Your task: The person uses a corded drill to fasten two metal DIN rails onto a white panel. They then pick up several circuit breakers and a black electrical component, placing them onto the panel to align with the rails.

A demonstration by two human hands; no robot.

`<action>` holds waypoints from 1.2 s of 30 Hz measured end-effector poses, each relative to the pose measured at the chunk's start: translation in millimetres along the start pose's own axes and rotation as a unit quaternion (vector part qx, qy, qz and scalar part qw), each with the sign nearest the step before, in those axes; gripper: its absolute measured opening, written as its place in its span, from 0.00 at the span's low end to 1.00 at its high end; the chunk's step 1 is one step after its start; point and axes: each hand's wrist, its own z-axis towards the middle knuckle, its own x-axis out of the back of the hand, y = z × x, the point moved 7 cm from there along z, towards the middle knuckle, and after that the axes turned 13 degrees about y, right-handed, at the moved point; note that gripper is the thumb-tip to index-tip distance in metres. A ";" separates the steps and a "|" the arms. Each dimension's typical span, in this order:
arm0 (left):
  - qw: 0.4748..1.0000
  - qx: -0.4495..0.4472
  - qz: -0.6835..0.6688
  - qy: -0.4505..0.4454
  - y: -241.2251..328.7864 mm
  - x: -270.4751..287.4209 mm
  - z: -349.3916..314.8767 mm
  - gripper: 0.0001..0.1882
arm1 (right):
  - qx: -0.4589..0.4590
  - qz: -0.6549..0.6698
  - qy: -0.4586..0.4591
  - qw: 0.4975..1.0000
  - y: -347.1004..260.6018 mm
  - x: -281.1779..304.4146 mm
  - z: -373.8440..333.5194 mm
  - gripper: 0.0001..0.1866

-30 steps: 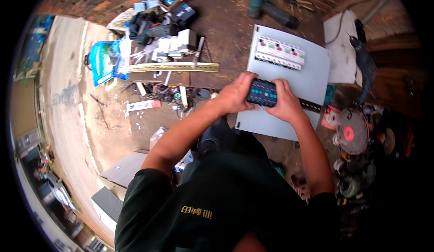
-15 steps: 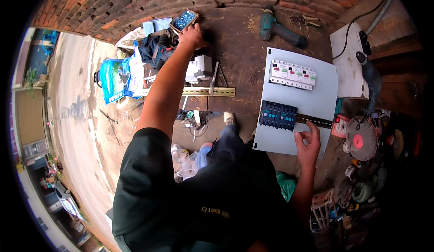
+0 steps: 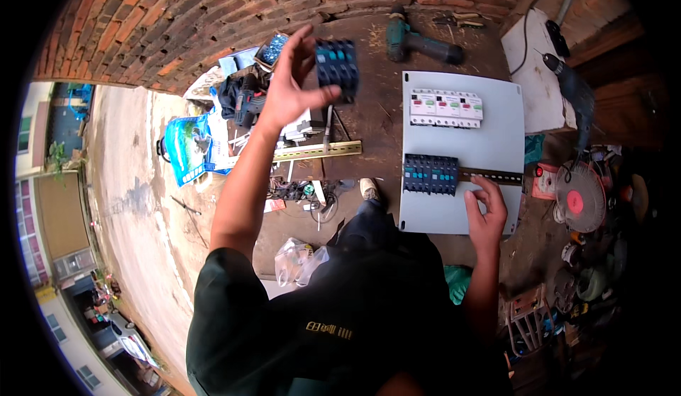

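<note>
Raised over the far part of the table, my left hand (image 3: 292,87) grips a dark contactor (image 3: 337,68) with blue-green marks between thumb and fingers. Similar black contactors (image 3: 430,174) stand side by side on a dark slotted rail (image 3: 493,177), which crosses the pale grey mounting plate (image 3: 461,215). Just below that rail, beside the contactors, is my right hand (image 3: 487,211), its thumb and curled fingers apart with nothing visible between them. White circuit breakers (image 3: 445,108) with red and green parts sit in a row on the plate's upper part.
A green-and-black cordless drill (image 3: 418,41) lies beyond the plate. Left on the table are a box of blue-looking small parts (image 3: 272,50), another drill (image 3: 248,101), a loose metal rail (image 3: 319,151) and a blue-white bag (image 3: 188,147). A fan (image 3: 582,201) stands right.
My left hand has lifted up from near the parts box and moved right, now with a contactor in it. My right hand stays by the rail. The view has shifted slightly.
</note>
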 end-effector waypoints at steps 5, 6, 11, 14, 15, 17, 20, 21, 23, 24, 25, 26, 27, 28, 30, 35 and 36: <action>0.990 -0.051 -0.081 -0.104 45.6 -91.3 -81.7 0.61 | 0.081 0.044 -0.064 0.994 -62.6 -1.0 17.1 0.24; 0.988 -0.061 -0.076 -0.118 50.4 -102.5 -92.1 0.60 | 0.101 0.048 -0.077 0.991 -76.3 -1.0 20.4 0.25; 0.983 -0.063 -0.092 -0.148 57.9 -146.0 -125.9 0.59 | 0.149 0.042 -0.130 0.979 -109.6 10.6 32.3 0.38; 0.982 -0.053 -0.077 -0.165 59.5 -164.4 -140.8 0.59 | 0.139 -0.007 -0.208 0.968 -114.1 12.9 34.0 0.56; 0.981 -0.053 -0.074 -0.173 58.6 -172.6 -145.6 0.58 | 0.151 -0.035 -0.221 0.963 -114.0 11.8 34.0 0.59; 0.977 -0.060 -0.076 -0.190 59.6 -189.3 -154.8 0.57 | 0.163 -0.086 -0.244 0.952 -106.0 10.2 35.7 0.58; 0.975 -0.012 -0.042 -0.218 49.4 -214.0 -170.7 0.54 | 0.149 -0.126 -0.278 0.941 -78.7 19.4 41.5 0.49; 0.972 -0.003 -0.027 -0.233 50.8 -220.0 -170.0 0.54 | 0.142 -0.119 -0.277 0.943 -73.5 24.3 44.8 0.42; 0.964 -0.097 0.130 -0.210 40.4 -209.7 -154.2 0.55 | 0.130 -0.152 -0.244 0.949 -51.1 36.5 60.8 0.43; 0.948 -0.144 0.206 -0.195 35.1 -201.2 -146.8 0.56 | 0.125 -0.170 -0.227 0.951 -39.1 41.1 70.9 0.43; 0.950 -0.066 0.242 -0.187 13.4 -191.2 -145.2 0.56 | 0.122 -0.193 -0.206 0.952 -24.4 44.7 79.8 0.43; 0.930 -0.067 0.304 -0.193 1.7 -191.1 -152.9 0.56 | 0.114 -0.193 -0.228 0.947 -8.4 35.7 84.6 0.44; 0.907 -0.070 0.364 -0.200 -7.4 -192.1 -159.9 0.56 | 0.104 -0.196 -0.248 0.943 4.5 28.4 90.3 0.45; 0.880 -0.072 0.422 -0.208 -18.2 -193.3 -167.9 0.56 | 0.095 -0.199 -0.267 0.938 18.8 21.6 93.1 0.46; 0.876 -0.112 0.430 -0.189 -30.1 -204.1 -178.2 0.52 | 0.094 -0.183 -0.306 0.929 40.1 -2.7 87.3 0.45; 0.883 -0.109 0.429 -0.154 -38.0 -208.9 -180.6 0.47 | 0.101 -0.273 -0.397 0.870 47.3 -34.2 73.8 0.45; 0.884 -0.107 0.427 -0.156 -38.7 -208.2 -179.9 0.47 | 0.109 -0.290 -0.408 0.859 41.8 -34.3 73.1 0.45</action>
